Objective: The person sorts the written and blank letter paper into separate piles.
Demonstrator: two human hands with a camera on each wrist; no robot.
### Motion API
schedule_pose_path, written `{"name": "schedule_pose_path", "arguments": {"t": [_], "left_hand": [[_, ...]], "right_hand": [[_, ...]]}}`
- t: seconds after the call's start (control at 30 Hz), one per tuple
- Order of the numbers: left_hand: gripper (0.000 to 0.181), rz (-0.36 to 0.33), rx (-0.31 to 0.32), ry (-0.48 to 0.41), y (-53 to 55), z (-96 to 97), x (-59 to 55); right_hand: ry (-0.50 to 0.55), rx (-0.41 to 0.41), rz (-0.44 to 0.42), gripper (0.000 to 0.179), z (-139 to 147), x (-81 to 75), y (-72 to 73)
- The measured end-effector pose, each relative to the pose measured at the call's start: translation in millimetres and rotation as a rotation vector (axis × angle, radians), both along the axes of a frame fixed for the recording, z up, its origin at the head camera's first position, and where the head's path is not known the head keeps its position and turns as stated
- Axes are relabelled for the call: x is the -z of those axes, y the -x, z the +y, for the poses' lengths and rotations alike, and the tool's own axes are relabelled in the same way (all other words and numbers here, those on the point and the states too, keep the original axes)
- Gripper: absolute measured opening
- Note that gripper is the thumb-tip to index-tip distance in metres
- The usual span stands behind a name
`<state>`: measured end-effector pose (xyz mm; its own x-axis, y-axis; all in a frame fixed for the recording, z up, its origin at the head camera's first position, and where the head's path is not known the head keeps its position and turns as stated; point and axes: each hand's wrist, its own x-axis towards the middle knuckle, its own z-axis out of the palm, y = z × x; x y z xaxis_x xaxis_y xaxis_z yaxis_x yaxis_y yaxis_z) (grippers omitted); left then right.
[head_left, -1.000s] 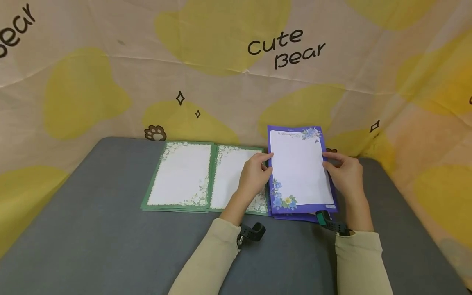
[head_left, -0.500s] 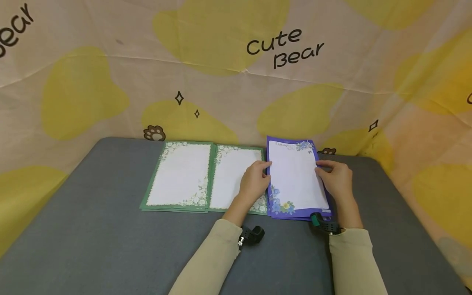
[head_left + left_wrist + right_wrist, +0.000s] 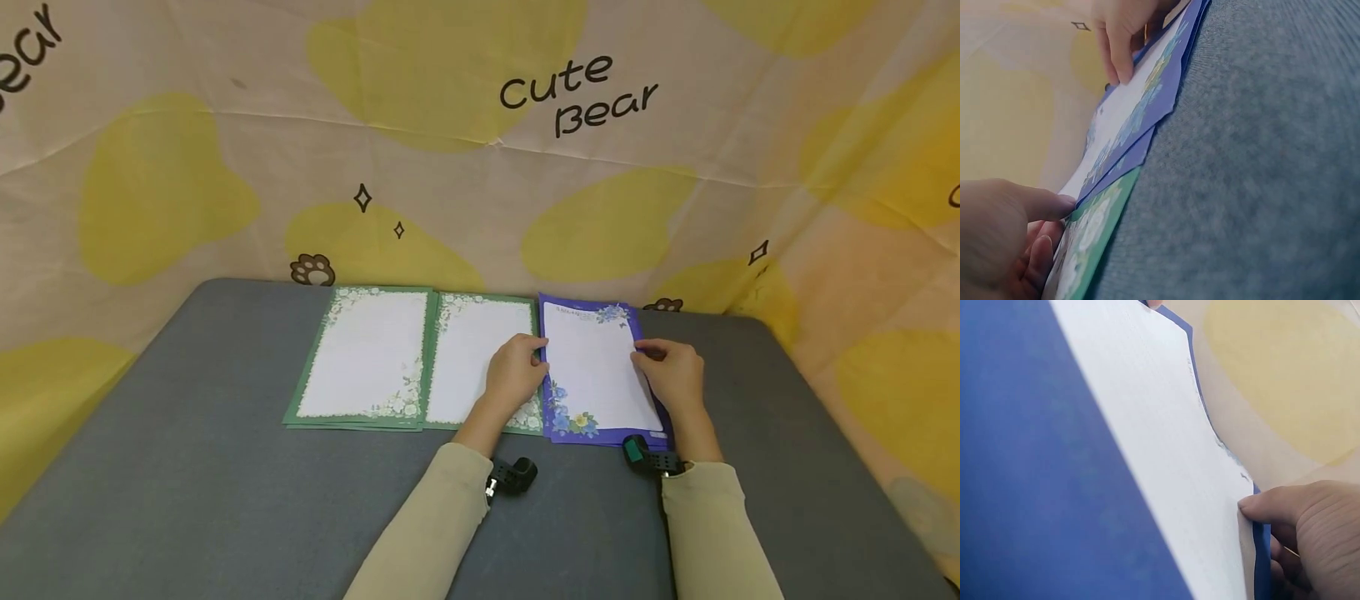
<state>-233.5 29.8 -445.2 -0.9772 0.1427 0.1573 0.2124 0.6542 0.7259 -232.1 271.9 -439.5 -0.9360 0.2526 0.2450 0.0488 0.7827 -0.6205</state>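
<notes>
A purple-bordered sheet of paper [image 3: 598,367] with blue flowers in two corners lies over other purple paper at the right of the row. My left hand [image 3: 514,372] pinches its left edge between thumb and fingers. On the opposite side, my right hand [image 3: 672,379] pinches the right edge, with the thumb on top in the right wrist view. In the left wrist view, another purple sheet [image 3: 1130,159] shows beneath, slightly out of line. Under my left wrist lies a green-bordered sheet [image 3: 468,358] with white flowers, partly covered by that hand.
Another green-bordered sheet [image 3: 363,354], with more paper beneath it, lies at the left of the row. All rest on a grey cloth-covered table [image 3: 247,500]. A patterned yellow and cream curtain [image 3: 450,167] hangs right behind the table's back edge.
The purple-bordered sheet has come down toward the table and slightly left, onto the purple paper below. My right hand moved down and left with it; my left hand lowered slightly.
</notes>
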Motion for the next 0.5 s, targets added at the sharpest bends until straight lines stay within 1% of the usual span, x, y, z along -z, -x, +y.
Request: {"name": "schedule_pose_path", "arguments": {"t": [0.2,0.4,0.5], "left_hand": [[0.038,0.005,-0.005,-0.002,-0.7,0.6,0.2],[0.036,0.028,-0.002,-0.032,-0.8,0.2,3.4],[0.034,0.038,-0.004,-0.052,-0.3,0.0,4.3]], "right_hand": [[-0.042,0.001,0.005,0.027,0.7,3.0,-1.3],[-0.148,0.035,-0.019,0.03,1.6,5.8,-3.6],[-0.16,0.017,-0.007,0.03,1.8,6.3,-4.2]]}}
